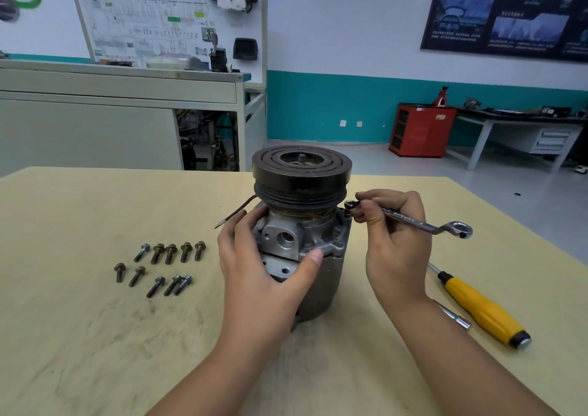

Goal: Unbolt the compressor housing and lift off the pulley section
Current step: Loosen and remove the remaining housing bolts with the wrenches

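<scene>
No text was fully legible.
- Wrench [410, 221]: stamped lettering along the shank, too small to read.
- Display board [165, 18], back wall: printed diagram. Only what looked like "NV" in its heading could be made out, and the red emblem at the top was blurred.
- Dark poster [509, 11]: white captions, blurred.
- Red cabinet [420, 129]: pale label, unreadable.

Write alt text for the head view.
A left hand grips an upright grey metal compressor topped by a dark grooved pulley, while the right hand holds a silver ring spanner at its housing rim. Loose bolts lie left on the wooden table; a yellow-handled screwdriver lies right.
</scene>
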Available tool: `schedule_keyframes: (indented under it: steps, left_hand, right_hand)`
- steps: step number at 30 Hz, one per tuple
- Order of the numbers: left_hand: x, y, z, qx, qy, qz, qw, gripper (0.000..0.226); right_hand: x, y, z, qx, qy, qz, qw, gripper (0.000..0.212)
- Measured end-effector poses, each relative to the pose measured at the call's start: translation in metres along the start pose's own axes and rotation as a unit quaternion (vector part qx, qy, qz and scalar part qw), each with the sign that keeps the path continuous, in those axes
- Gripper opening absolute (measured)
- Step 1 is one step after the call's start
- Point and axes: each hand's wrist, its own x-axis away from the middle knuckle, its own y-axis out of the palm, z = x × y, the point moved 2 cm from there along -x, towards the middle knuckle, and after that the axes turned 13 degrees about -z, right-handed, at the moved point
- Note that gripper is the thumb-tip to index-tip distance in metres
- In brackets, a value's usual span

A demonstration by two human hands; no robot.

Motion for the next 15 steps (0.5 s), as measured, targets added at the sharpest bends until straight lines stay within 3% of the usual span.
schedule_keyframes:
  steps: [15]
  left_hand:
    - [0.0003,-0.0004,-0.0005,-0.005,0.003,-0.003,1.0,0.06]
  right_hand:
    - [0.0029,0.0013,0.0065,0.035,0.008,-0.015,0.999,0.003]
